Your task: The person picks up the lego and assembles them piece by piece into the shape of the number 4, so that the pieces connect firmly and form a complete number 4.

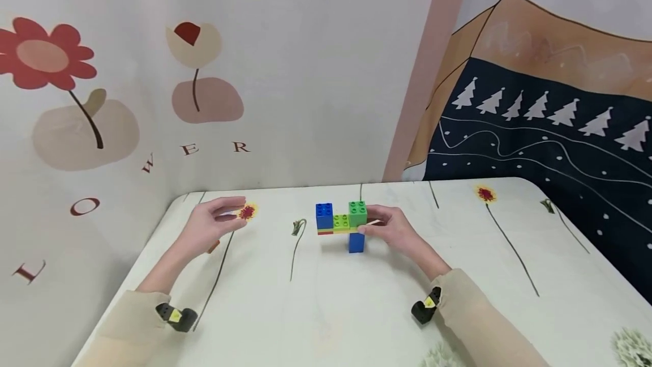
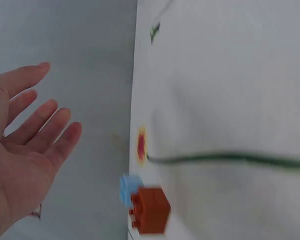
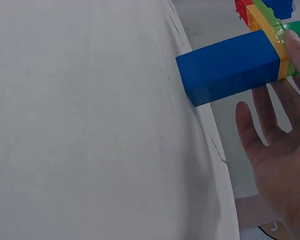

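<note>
My right hand (image 1: 392,228) pinches the right end of a toy-brick structure (image 1: 341,221) with thumb and fingers. On top stand a blue brick (image 1: 324,217) at the left and a green brick (image 1: 357,214) at the right. Between them shows a light green layer, above thin yellow and red pieces. Two blue bricks (image 3: 227,67), joined end to end, form a leg under the right end. My left hand (image 1: 211,225), fingers spread apart and holding nothing, hovers over the left of the table, near an orange-red brick (image 2: 152,210).
A light blue brick (image 2: 130,189) sits next to the orange-red one. The white tabletop (image 1: 285,321) carries printed flowers and stems. Behind the table hangs a patterned curtain (image 1: 316,72), with a dark cloth (image 1: 540,146) printed with trees at the right.
</note>
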Demonstrator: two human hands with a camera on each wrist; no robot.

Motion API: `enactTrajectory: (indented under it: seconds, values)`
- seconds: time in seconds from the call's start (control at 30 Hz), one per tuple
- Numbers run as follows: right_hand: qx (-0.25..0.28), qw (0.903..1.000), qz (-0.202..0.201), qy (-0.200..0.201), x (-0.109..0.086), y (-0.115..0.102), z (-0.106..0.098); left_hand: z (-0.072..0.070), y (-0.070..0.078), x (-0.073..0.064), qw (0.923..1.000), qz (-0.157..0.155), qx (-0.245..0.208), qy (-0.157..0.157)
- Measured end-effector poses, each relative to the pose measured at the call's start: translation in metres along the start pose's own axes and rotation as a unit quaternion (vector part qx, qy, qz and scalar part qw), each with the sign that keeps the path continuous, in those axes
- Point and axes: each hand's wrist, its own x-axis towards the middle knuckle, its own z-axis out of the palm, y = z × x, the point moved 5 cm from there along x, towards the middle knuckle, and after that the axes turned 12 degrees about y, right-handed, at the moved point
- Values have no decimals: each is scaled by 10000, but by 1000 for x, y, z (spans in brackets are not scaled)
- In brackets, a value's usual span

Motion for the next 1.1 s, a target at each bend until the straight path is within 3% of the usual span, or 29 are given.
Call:
enactTrajectory:
  seconds: [0.23, 0.37, 0.57, 0.83, 1.1]
  values:
    - [9, 10000, 91, 36, -2, 2, -2, -34, -35, -4, 9954, -161, 918, -208]
    - [-4, 10000, 13, -1, -1, 0, -1, -43, -53, -9, 9952, -422, 739, -486]
    - [-68, 9998, -195, -6, -1, 0, -1, -42, -70, -15, 9941, -644, 233, -846]
    - [-81, 9999, 60, 115, -2, -1, 0, -38, -81, -17, 9921, -825, 315, -889]
    - [-134, 9998, 53, 140, -1, 1, 0, -38, -86, -18, 9918, -877, 256, -891]
